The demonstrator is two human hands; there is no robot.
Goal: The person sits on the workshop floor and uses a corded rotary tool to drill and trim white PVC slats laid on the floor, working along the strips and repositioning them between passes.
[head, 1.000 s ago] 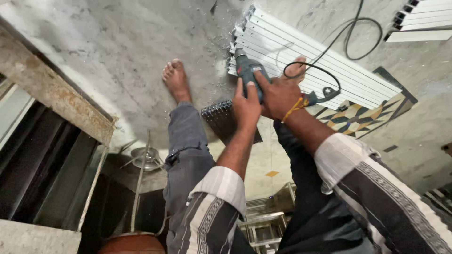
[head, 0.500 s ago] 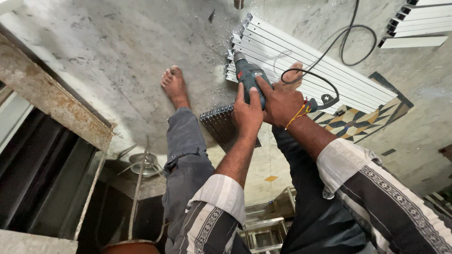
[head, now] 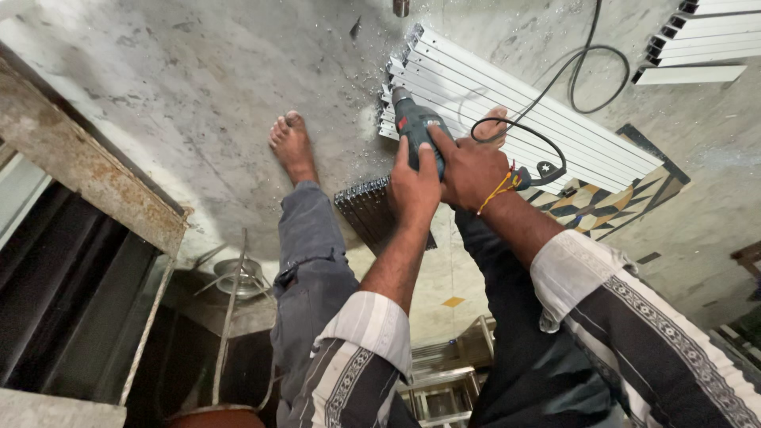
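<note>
Both hands are wrapped on one power drill [head: 418, 131], which points away from the person at about 11 o'clock, its nose on the near end of a stack of white metal slats [head: 523, 119]. The left hand [head: 414, 186] closes from below, fingers curled tight round the drill's rear body; the right hand [head: 474, 168] clasps from the 3 o'clock side, fingers folded over the casing and thumb laid along it. An orange thread circles the right wrist.

Against the picture half a second ago the grip is unchanged, and the drill sits on the same end of the slats; hands, foot and slats all hold their places relative to each other.

Nearest the camera are two patterned black-and-white sleeves [head: 357, 349] and grey trousers. Under the left hand lies one dark ribbed panel [head: 369, 210], partly hidden by the forearm. One bare foot [head: 292, 144] rests on the concrete floor [head: 174, 87] at 10 o'clock from the drill. A black cord [head: 583, 75] loops from the drill's rear over the slats toward 1 o'clock. A patterned tile [head: 602, 202] peeks out beneath the stack at 3 o'clock. A rusty beam [head: 87, 170] crosses at 9 o'clock. Farthest, at 2 o'clock, lies a second stack of white slats [head: 697, 40]. Fine swarf dots the floor around the drill's nose.
</note>
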